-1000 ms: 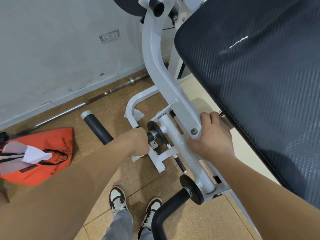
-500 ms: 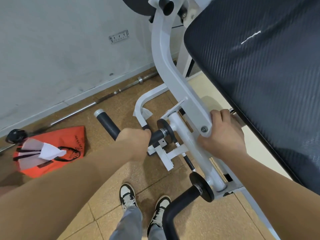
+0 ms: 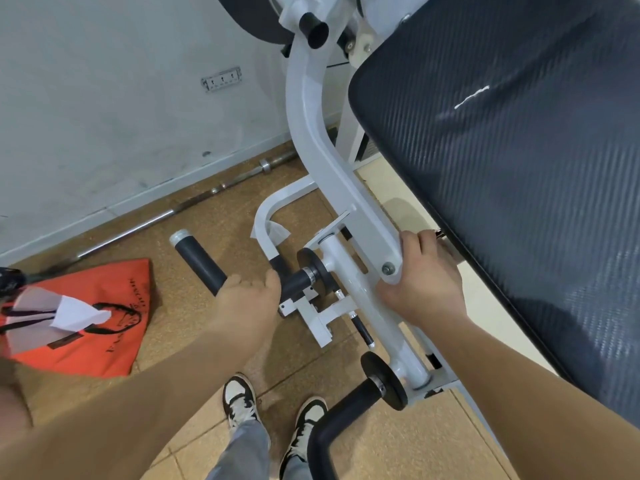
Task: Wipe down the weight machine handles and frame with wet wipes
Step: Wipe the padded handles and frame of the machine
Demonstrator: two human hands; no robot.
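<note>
Over the last second the left grip [image 3: 247, 299] has slid outward along the black handle [image 3: 200, 262], away from the round black collar [image 3: 309, 274] it was pressed against and toward the capped free end. A short stretch of sleeve next to the collar, covered a moment ago, is now bare. The scrap of white wipe that showed under the palm then can no longer be seen, so whether a wipe sits between palm and handle cannot be told. The fingers are hidden on the far side of the bar, and only the thumb shows, pointing toward the collar; whether this grip is closed round the bar cannot be told either. The right grip [image 3: 427, 284] has stayed curled round the white frame arm [image 3: 332, 178] just beside its pivot bolt, apparently steadying it.

The slide reads as one wiping pass down the handle, probably with the outer part left to cover.

The handle sticks out sideways from the frame above the floor [image 3: 194, 344], its sleeve matt black and its end cap pale metal. The frame's paint looks glossy white, with no obvious dirt visible. A crumpled white wipe [image 3: 275, 233] lies against the curved base tube near the collar
</note>
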